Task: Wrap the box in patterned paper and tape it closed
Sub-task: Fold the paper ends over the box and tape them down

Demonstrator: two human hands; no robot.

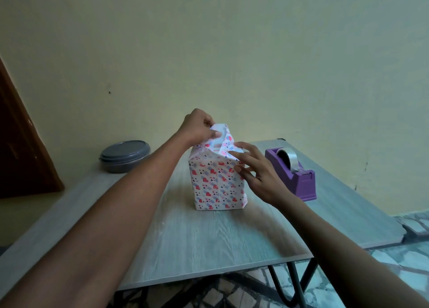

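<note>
A grey wood-grain desk (209,235) on thin dark legs stands against a pale yellow wall (232,52), with a brown door (21,145) at the left and patterned floor tiles (394,273) below.

The box (217,184), upright and covered in white paper printed with red hearts and blue patches, stands near the middle of the desk, a little toward its far edge. The paper's loose top (220,140) rises crumpled and unsealed above the box.

Near the far right edge sits a purple tape dispenser (299,177) holding a clear roll, just beside the box but apart from it. At the far left corner rests a round grey lidded container (124,155).

The left hand (199,127) reaches over the box top, fingers and thumb pinching the raised paper. The right hand (257,173) lies against the box's upper right edge, fingers spread and fairly straight, their tips pressing the paper fold down at the top.
</note>
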